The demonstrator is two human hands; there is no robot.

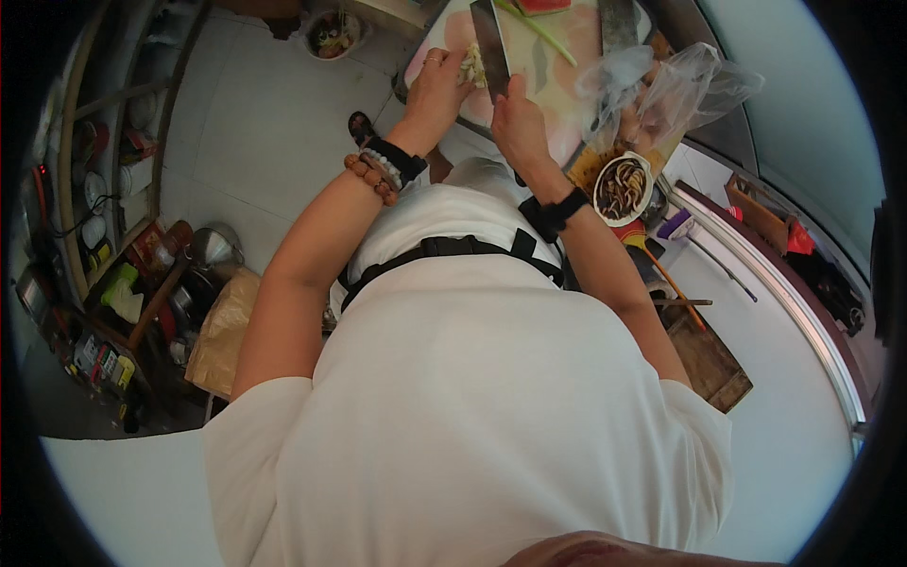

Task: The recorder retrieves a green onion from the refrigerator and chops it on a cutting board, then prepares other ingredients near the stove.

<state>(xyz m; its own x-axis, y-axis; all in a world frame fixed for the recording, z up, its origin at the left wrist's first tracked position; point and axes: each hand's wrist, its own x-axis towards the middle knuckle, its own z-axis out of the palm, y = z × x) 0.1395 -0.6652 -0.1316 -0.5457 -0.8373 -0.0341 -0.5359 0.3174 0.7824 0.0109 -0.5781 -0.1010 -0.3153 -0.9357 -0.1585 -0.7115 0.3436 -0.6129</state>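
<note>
My right hand (521, 120) grips the handle of a kitchen cleaver (490, 42). The broad blade points away from me, its left side beside a small pile of chopped pale vegetable (472, 67). From the left, the fingers and thumb of my left hand (438, 88) close around this pile, close to the blade. Both lie over a pale tabletop with a floral pattern (521, 64). To the right of the blade lies a green stalk, perhaps scallion (542, 35). A red item (544, 6) is cut off by the top edge.
Clear plastic bags (673, 92) lie right of the tabletop, above a white bowl of dark sliced strips (623, 188). A lined bin with scraps (333, 34) stands on the tiled floor. Crowded shelves (120, 156) line the left. A wooden box (708, 354) is at right.
</note>
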